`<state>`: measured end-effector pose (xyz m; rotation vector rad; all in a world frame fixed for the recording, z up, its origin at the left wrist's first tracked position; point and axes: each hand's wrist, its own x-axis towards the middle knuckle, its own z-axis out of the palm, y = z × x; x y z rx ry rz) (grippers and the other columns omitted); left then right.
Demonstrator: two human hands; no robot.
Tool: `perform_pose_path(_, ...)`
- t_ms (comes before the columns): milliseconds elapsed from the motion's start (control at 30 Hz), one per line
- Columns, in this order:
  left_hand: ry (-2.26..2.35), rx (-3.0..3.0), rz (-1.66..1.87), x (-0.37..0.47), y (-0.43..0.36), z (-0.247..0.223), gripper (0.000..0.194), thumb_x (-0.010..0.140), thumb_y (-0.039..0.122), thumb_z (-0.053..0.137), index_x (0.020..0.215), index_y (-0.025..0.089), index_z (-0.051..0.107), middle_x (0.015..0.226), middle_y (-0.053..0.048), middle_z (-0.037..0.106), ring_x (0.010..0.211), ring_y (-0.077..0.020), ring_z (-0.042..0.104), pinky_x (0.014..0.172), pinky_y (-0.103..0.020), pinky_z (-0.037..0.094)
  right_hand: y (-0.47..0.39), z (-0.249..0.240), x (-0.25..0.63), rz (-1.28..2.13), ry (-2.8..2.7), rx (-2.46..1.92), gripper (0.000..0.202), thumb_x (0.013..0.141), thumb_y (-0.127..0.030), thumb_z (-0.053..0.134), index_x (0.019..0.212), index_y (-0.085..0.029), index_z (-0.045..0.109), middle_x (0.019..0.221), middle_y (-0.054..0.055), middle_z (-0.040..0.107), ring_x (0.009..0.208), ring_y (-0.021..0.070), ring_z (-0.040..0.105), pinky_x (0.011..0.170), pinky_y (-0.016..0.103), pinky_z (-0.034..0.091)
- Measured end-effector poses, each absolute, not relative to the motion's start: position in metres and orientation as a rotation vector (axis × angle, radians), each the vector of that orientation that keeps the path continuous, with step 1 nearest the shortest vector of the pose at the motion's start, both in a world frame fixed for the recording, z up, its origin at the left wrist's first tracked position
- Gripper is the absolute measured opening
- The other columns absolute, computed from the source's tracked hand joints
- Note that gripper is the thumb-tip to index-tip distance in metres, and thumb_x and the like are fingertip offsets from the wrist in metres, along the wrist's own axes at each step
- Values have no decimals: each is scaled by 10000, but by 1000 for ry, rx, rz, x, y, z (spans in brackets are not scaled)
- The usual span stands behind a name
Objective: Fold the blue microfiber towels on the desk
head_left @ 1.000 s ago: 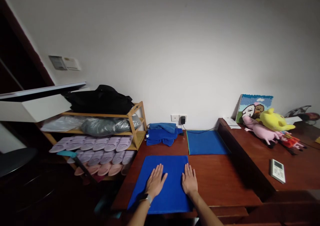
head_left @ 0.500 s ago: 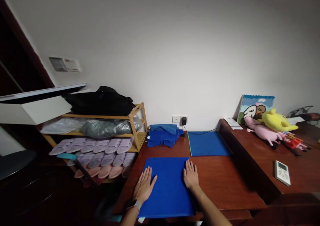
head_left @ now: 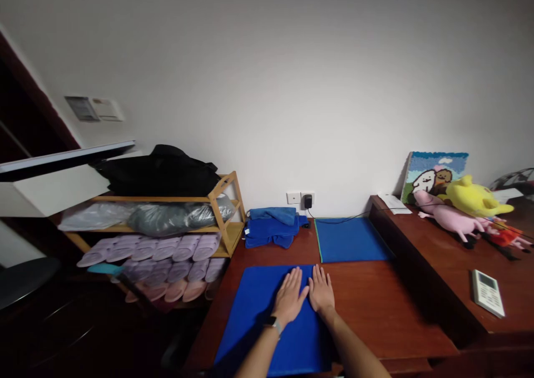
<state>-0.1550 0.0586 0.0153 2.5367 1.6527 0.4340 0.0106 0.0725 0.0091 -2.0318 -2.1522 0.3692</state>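
Observation:
A bright blue cloth (head_left: 250, 317) lies spread flat on the brown wooden table (head_left: 384, 305). Palm down on its right half, my left hand (head_left: 289, 298) has its fingers stretched out; a watch is on that wrist. My right hand (head_left: 321, 290) lies flat along the cloth's right edge, fingers extended, close beside the left. Behind them, a crumpled pile of blue cloths (head_left: 273, 229) rests against the wall. To its right is another flat blue cloth (head_left: 350, 240) with a green edge.
A wooden rack (head_left: 227, 216) with several slippers (head_left: 144, 248) and a black bag (head_left: 162, 169) stands at the left. On the raised desk at right are plush toys (head_left: 450, 219) and a white remote-like device (head_left: 488, 293). A black charger (head_left: 308, 201) is plugged into the wall, its cable trailing right.
My left hand has slid right across the cloth, from its left edge to beside my right hand. The right hand stays nearly in place. The view has shifted slightly.

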Motion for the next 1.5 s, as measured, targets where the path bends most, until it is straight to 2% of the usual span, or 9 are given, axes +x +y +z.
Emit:
perform_pose_path(100,1650,2405,354,-106,80,11,700,1050,526,92,1613,147,265,1671,-91,312,1555,-211,261,1279,-437,244,76,1,13,345,-2217,-1989,601,1035,-344,177,1622,-231,235,1712,10,122,1586,213,49,1271,446,31)
perform_pose_path(200,1670,2392,360,-105,88,-3,699,1046,536,90,1621,171,247,1671,-78,321,1558,-213,257,1284,-446,226,78,-3,13,336,-2198,-2020,612,1026,-327,178,1626,-203,204,1710,19,123,1585,208,58,1273,437,33)
perform_pose_path(333,1713,2470,379,-161,86,-15,714,1038,581,151,1631,189,213,1688,-71,282,1568,-231,232,1290,-467,195,76,2,10,353,-2115,-2055,629,1035,-362,136,1623,-146,177,1702,29,149,1582,200,91,1278,426,51)
perform_pose_path(600,2166,2197,329,-305,94,-8,790,1016,637,176,1606,124,288,1673,-126,301,1561,-257,248,1270,-478,217,75,6,8,389,-2071,-2052,647,1044,-439,115,1623,-154,170,1702,11,143,1582,192,85,1280,414,42)
perform_pose_path(933,2199,2178,325,-322,95,-10,819,1008,633,181,1592,72,303,1668,-135,315,1559,-252,259,1273,-450,220,78,8,5,364,-2094,-2082,660,1041,-457,132,1624,-149,163,1704,28,130,1584,202,78,1278,428,2)
perform_pose_path(1033,2215,2224,374,-313,94,2,800,1008,619,200,1591,83,314,1651,-141,358,1551,-264,282,1275,-476,220,81,14,4,393,-2104,-2093,666,1039,-454,140,1622,-133,163,1703,41,140,1582,205,95,1280,434,9)
perform_pose_path(1200,1970,2420,533,-242,88,15,718,1042,565,181,1626,150,220,1681,-89,299,1566,-243,235,1285,-466,210,80,14,3,367,-2073,-2053,645,1041,-414,131,1626,-144,154,1704,40,140,1582,199,91,1278,436,33)
perform_pose_path(1333,1673,2532,516,-161,87,1,661,1057,524,184,1638,212,140,1687,-70,279,1559,-236,257,1277,-473,238,77,2,3,372,-2081,-2050,633,1036,-400,164,1626,-171,180,1702,35,154,1582,200,90,1279,441,37)
perform_pose_path(1500,1589,2524,445,-115,89,-23,663,1055,515,164,1633,190,161,1675,-97,300,1559,-236,255,1278,-478,237,77,-5,5,351,-2153,-2020,629,1015,-366,248,1625,-224,206,1709,22,113,1584,203,60,1277,444,41)
